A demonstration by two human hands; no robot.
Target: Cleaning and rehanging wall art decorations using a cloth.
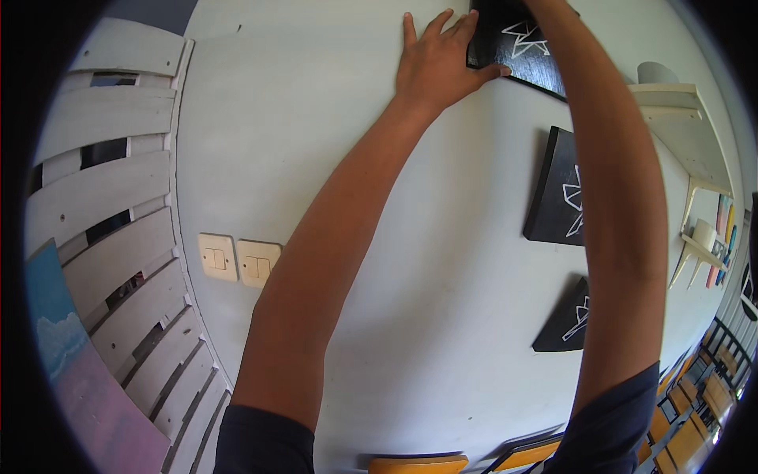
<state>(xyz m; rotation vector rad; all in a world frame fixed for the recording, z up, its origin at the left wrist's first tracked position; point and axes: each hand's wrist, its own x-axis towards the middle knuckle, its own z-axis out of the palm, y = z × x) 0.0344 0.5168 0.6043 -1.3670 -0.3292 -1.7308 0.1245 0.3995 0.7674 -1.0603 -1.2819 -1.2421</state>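
Observation:
A black canvas picture with white line art is against the pale wall at the top of the view. At its left edge is my left hand, fingers spread, the thumb on the picture's lower corner and the fingertips by its side. My right forearm crosses in front of the picture, and the right hand is cut off by the top edge of the view. Two more black canvases with white line drawings, one below the other, hang lower on the wall, partly hidden by my right arm.
White slatted boards and a painted blue and pink panel stand at left. Light switches are beside my left forearm. Wall shelves project at right. Chair backs line the bottom; wooden furniture fills the lower right.

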